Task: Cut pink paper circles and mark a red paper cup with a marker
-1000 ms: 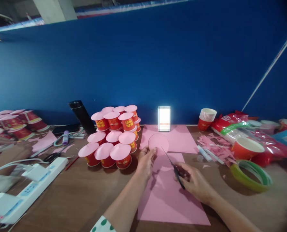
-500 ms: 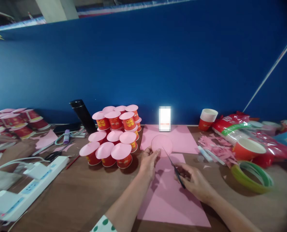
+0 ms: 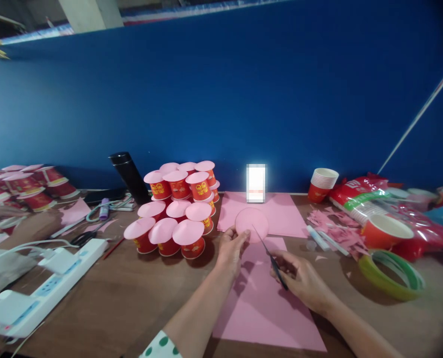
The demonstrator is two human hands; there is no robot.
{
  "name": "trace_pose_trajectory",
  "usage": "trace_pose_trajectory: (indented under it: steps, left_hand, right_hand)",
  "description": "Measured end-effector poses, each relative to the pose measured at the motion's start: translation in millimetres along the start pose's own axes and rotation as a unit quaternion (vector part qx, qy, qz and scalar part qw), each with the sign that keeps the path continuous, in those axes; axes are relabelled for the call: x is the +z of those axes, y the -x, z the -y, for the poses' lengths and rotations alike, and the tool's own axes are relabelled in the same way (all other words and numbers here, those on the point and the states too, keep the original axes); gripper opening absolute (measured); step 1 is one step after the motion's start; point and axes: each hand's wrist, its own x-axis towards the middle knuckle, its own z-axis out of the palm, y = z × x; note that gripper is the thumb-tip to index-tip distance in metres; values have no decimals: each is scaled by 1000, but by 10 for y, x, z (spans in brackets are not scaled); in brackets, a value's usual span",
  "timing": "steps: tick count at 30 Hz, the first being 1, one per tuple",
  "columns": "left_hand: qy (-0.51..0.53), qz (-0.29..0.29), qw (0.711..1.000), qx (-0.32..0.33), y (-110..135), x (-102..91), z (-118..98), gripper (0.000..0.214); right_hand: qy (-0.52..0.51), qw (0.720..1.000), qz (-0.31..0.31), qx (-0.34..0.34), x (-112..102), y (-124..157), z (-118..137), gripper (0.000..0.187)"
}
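My left hand (image 3: pixel 232 248) pinches the lower left edge of a round pink paper disc (image 3: pixel 252 221), held above the table. In my right hand (image 3: pixel 298 278) is a pair of dark-handled scissors (image 3: pixel 273 261), its fingers wrapped round the handles. The scissor blades point up and left, and their tips lie over the disc. I cannot tell whether the blades touch the paper. Beneath both hands lies a pink paper sheet (image 3: pixel 266 313). Behind the disc is a stack of pink paper (image 3: pixel 286 214).
Red paper cups (image 3: pixel 165 248) topped with pink discs stand left. A power strip (image 3: pixel 57 283) and another person's hand (image 3: pixel 31 233) are further left. On the right are stacked cups (image 3: pixel 322 186), pink scraps (image 3: pixel 337 228) and a tape roll (image 3: pixel 391 276). A lit screen (image 3: pixel 256 184) stands at the back.
The whole view has shifted very slightly. Both hands, the disc and the scissors keep nearly the same positions relative to one another.
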Motion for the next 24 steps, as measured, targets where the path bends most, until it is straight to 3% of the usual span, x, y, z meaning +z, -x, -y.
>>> trace_pose_trajectory:
  steps: [24]
  left_hand:
    - [0, -4, 1000, -10, 15, 10, 5, 38]
  right_hand:
    - [5, 1000, 7, -23, -4, 4, 23, 44]
